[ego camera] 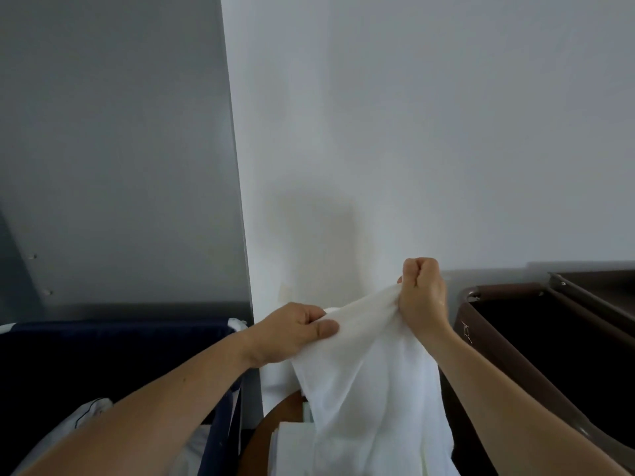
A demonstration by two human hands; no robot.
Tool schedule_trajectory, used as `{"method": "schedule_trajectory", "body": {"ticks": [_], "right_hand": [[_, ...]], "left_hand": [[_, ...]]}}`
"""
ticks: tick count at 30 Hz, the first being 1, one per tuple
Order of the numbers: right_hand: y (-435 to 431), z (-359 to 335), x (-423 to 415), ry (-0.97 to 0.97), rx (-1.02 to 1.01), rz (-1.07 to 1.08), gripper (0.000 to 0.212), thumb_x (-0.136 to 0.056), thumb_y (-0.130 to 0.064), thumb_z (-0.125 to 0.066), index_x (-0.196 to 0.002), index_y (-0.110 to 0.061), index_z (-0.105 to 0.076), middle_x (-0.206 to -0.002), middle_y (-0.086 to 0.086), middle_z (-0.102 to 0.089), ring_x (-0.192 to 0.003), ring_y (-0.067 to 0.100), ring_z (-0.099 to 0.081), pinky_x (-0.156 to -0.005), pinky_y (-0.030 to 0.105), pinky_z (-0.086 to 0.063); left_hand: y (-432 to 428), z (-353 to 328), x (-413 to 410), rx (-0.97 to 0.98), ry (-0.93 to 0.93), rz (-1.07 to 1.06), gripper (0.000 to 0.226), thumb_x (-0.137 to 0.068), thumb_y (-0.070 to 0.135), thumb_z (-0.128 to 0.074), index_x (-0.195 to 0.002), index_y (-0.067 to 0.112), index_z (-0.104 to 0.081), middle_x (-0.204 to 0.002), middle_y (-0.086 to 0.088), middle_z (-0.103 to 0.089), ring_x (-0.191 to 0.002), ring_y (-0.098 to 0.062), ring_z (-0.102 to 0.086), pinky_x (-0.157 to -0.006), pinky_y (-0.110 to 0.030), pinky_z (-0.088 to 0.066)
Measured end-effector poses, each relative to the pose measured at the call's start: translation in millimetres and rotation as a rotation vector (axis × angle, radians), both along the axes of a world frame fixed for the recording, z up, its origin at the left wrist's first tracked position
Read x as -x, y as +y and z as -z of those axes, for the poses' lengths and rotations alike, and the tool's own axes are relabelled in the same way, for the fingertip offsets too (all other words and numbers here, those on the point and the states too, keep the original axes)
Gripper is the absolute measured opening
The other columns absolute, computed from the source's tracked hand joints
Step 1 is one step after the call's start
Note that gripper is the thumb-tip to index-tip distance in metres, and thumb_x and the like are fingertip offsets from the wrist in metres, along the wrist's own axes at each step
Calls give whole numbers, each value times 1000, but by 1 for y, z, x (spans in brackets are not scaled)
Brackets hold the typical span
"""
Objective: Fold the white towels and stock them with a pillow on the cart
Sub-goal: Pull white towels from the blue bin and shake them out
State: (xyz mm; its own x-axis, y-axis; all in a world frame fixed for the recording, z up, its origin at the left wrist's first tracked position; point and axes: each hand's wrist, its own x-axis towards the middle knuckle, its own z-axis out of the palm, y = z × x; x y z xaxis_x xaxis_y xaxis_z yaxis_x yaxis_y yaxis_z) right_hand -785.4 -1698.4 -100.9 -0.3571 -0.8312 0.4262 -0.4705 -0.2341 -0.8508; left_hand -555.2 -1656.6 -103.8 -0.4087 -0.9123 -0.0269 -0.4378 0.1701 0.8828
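Towel (371,383) in white hangs in the air in front of a pale wall (412,132), held up by both hands along its top edge. The left hand (292,333) pinches the cloth between thumb and curled fingers at the left end of that edge; the right hand (424,293) is clenched in a fist around the bunched right end, a little higher. The cloth between them is drawn into a tight band and the rest drops straight down out of view at the bottom.

Below the hanging towel, folded white cloth (292,448) lies on a brown wooden surface (271,417). To the left stands a dark blue fabric bin (113,355) with crumpled white linen (92,410) in it, near its front edge. To the right stands a brown bin (508,348) with a rounded frame; its inside is dark and I cannot tell what it holds.
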Motion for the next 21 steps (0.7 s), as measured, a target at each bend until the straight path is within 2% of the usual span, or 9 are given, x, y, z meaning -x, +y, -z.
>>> {"method": "schedule_trajectory", "body": {"ticks": [5, 9, 13, 16, 19, 21], "right_hand": [[-5, 6, 14, -3, -45, 75, 26, -102, -26, -33, -100, -6, -49, -89, 3, -60, -84, 25, -53, -70, 35, -34], [-3, 9, 12, 16, -60, 82, 24, -102, -24, -33, -101, -6, -48, -89, 3, -61, -82, 24, -52, -68, 35, -32], [-4, 10, 18, 13, -66, 100, 24, -103, -25, -32, -101, -6, -48, -90, 4, -62, -81, 24, -52, -69, 35, -34], [-5, 9, 20, 10, -55, 105, 24, -103, -25, -33, -100, -6, -48, -91, 6, -62, -81, 25, -52, -69, 35, -34], [-5, 9, 21, 0, -60, 112, 25, -103, -25, -33, -100, -6, -48, -91, 7, -62, -83, 27, -53, -70, 36, -37], [-5, 10, 21, -14, -64, 111, 25, -103, -26, -33, -99, -7, -48, -91, 6, -62, -83, 26, -54, -71, 37, -38]], "left_hand": [[1, 1, -17, 67, -81, -43, 39, -91, 44, -63, -96, 7, -69, -84, -3, -66, -72, -9, -57, -70, -18, -50], [5, 10, -20, -20, -10, -33, 32, -87, 41, -67, -92, 9, -69, -86, -6, -67, -77, -11, -58, -77, -24, -50], [10, 14, -20, -94, 73, -16, 22, -92, 25, -64, -102, 6, -65, -107, -10, -69, -93, -20, -65, -89, -30, -54], [8, 18, -18, -111, 277, -92, 36, -88, 21, -67, -111, -6, -62, -113, -17, -69, -106, -30, -67, -93, -39, -56], [8, 22, -9, -144, 536, -213, 40, -81, 20, -69, -106, -10, -62, -110, -22, -70, -106, -36, -67, -92, -42, -56], [10, 26, -3, -142, 621, -255, 37, -82, 18, -67, -106, -10, -63, -108, -21, -71, -103, -35, -68, -90, -42, -57]]}}
